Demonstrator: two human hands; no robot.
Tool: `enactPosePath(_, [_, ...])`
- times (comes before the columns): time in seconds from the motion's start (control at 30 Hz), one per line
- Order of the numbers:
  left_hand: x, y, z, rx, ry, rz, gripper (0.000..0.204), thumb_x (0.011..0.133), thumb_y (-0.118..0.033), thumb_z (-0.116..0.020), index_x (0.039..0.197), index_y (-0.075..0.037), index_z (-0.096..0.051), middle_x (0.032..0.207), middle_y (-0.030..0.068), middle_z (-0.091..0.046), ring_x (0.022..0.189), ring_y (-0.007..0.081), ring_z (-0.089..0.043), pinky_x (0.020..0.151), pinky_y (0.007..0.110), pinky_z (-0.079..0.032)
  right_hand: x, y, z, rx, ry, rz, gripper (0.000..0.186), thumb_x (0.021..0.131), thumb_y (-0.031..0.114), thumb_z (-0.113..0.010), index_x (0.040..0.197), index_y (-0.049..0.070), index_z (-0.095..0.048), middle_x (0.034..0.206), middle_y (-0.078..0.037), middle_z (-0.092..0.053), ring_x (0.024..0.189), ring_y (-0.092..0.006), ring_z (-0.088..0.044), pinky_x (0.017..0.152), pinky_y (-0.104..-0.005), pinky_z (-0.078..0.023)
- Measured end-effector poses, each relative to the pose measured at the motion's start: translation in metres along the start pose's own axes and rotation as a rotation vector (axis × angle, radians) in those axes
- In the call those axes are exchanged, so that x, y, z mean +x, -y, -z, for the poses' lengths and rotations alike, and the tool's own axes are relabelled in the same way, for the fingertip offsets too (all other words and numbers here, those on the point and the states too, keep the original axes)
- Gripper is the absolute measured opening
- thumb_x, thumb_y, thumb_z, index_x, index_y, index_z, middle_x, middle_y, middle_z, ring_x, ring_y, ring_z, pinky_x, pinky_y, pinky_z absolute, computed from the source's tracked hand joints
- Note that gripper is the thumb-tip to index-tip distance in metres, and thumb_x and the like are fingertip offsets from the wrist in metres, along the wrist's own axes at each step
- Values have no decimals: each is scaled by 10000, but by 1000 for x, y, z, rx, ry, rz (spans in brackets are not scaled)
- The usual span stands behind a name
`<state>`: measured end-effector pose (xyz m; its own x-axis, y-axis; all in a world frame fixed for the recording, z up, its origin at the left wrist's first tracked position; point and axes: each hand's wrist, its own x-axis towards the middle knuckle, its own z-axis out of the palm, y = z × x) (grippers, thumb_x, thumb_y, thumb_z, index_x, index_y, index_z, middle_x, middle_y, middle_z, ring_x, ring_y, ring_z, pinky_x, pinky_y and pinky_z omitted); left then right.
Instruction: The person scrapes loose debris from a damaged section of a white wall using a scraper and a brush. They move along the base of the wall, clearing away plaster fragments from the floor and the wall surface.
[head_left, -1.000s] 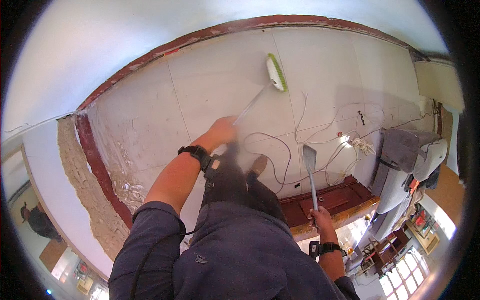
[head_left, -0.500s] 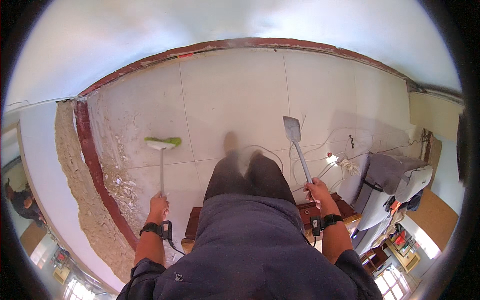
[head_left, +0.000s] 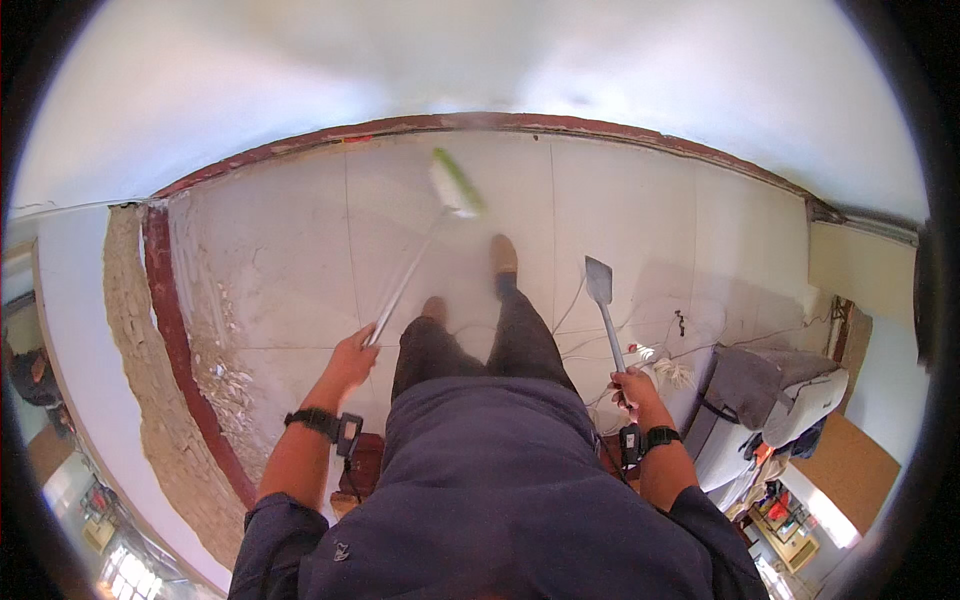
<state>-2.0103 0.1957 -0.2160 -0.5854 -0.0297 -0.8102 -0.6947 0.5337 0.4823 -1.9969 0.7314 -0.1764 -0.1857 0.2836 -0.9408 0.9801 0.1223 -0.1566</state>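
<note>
I grip a pale pole in my left hand (head_left: 353, 352), reaching forward to a brush head (head_left: 452, 182) with green bristles and a white body. The brush is blurred, over the pale tiled floor (head_left: 630, 215) beyond my feet. My right hand (head_left: 634, 385) is wrapped round the grey handle of a flat metal scraper (head_left: 599, 282), whose blade points forward to the right of my legs. Pale flakes and dust (head_left: 222, 378) lie at the left beside the red skirting.
A damaged plaster strip (head_left: 137, 320) runs along the left wall; red skirting (head_left: 595, 129) edges the far wall. Tangled cables (head_left: 672, 368) lie on the floor at the right, beside stacked grey upholstered pieces (head_left: 740, 385). Part of a dark red wooden piece (head_left: 368, 449) shows behind me.
The brush swung from the right-centre down to the left, then forward to the centre, with my left hand following. The scraper has shifted slightly. My feet have moved forward in view.
</note>
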Motion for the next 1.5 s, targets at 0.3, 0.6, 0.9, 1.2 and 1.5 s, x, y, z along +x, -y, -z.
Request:
enactPosePath(0.3, [134, -204, -91, 288, 217, -402, 244, 846, -144, -442, 1009, -36, -587, 941, 241, -616, 889, 413, -581, 788, 465, -467, 13, 76, 68, -42, -27, -33, 152, 848, 177, -561, 922, 46, -541, 728, -69, -574, 450, -141, -500, 375, -265, -344])
enactPosePath(0.6, [178, -236, -128, 107, 102, -268, 265, 853, -205, -476, 997, -33, -616, 913, 207, -634, 811, 365, -607, 744, 434, -480, 46, 118, 103, -111, 6, -38, 141, 851, 176, -553, 917, 51, -550, 729, -65, -576, 441, -132, -493, 378, -263, -347])
enactPosePath(0.9, [58, -75, -70, -631, -188, 412, 444, 895, -153, -493, 1336, -102, -476, 689, 58, -545, 461, 126, -468, 370, 275, -369, 62, 176, 72, -285, 144, 21, 170, 855, 181, -561, 912, 21, -546, 750, -92, -610, 450, -147, -513, 403, -274, -374])
enactPosePath(1.2, [-26, -40, -73, -947, -513, 546, 508, 924, -178, -483, 1414, -124, -359, 592, -3, -435, 425, 85, -373, 359, 254, -329, 48, 208, 66, -484, 156, 101, 177, 855, 193, -563, 904, 27, -528, 724, -81, -607, 447, -147, -522, 377, -282, -369])
enactPosePath(1.5, [8, -75, -63, -503, -236, 124, 442, 897, -192, -532, 1338, -187, -495, 680, 50, -548, 476, 123, -464, 420, 276, -400, -14, 235, 35, -659, 46, 138, 128, 856, 182, -548, 845, 62, -504, 702, -66, -579, 429, -139, -496, 349, -271, -329])
